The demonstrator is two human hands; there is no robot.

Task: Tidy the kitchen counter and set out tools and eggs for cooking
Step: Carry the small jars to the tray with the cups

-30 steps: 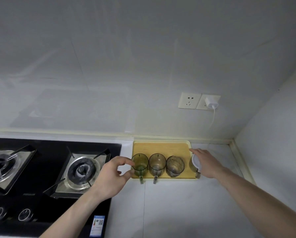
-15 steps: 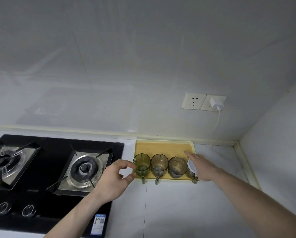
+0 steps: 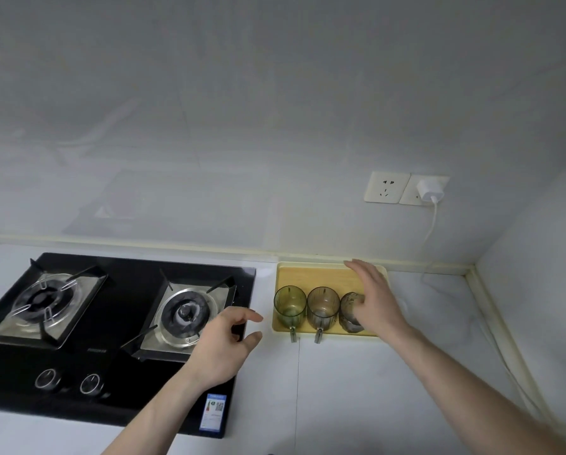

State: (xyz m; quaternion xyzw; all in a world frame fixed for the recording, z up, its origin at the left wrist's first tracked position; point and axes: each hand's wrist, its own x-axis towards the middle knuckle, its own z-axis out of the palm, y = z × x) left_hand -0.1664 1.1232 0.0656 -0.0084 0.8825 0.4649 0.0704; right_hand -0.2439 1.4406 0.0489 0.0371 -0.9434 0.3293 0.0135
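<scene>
A yellow tray [image 3: 311,274] lies on the white counter against the back wall. A green glass mug [image 3: 290,305], a brown glass mug [image 3: 323,307] and a third glass [image 3: 347,311] stand in a row along its front edge. My right hand [image 3: 375,300] hovers over the tray's right part with fingers stretched out, covering part of the third glass and whatever stands to its right. My left hand [image 3: 224,343] hangs over the counter left of the tray, thumb and forefinger apart, holding nothing and not touching the green mug.
A black two-burner gas hob [image 3: 111,323] fills the counter's left side. A wall socket with a white charger [image 3: 431,190] sits above the tray, and its cable [image 3: 434,221] runs down into the right corner. A side wall bounds the counter on the right.
My left hand has drawn back left from the green mug. My right hand has slid left over the tray and now hides the rightmost mug with the white top.
</scene>
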